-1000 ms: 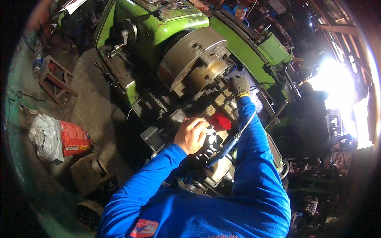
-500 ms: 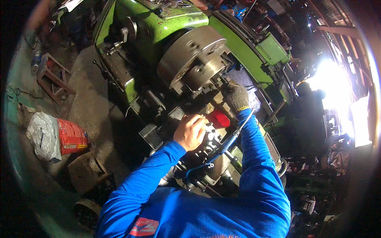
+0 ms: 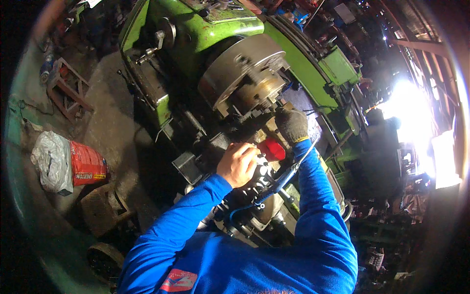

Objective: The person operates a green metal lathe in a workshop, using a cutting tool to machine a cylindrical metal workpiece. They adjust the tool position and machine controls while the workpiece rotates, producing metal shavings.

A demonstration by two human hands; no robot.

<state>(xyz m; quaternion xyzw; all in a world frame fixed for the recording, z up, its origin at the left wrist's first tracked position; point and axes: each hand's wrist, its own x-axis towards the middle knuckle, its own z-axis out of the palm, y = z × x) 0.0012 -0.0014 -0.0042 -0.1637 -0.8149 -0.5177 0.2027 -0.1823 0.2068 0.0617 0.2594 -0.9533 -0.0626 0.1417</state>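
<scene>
1. Head view, nearest the lower edge: two blue sleeves (image 3: pixel 313 230) rise from the person's chest toward the green lathe (image 3: pixel 205 29), so both hands work over the carriage in front of the body
2. Left hand (image 3: pixel 238 164), bare, is curled into a loose fist over a dark handle or knob on the carriage (image 3: pixel 254 196); it seems to be gripping it, though the fingers hide the part itself
3. Red object (image 3: pixel 270 148) sits just beside the left hand's knuckles, between the two hands; what it is cannot be told
4. Blue hose (image 3: pixel 274 188) runs from under the forearms up toward the cutting area, probably kept there to feed the work zone
5. Right hand (image 3: pixel 292 125), in a grey glove, is closed near the tool post just below the chuck (image 3: pixel 245 73); what it grasps is hidden
6. Chuck looks blurred, which suggests spinning, and explains why both hands stay on the carriage side
7. Farther left, a red and white sack (image 3: pixel 68 164) lies on the floor, well apart from the machine
8. Bright glare (image 3: pixel 411 108) fills the far right
</scene>
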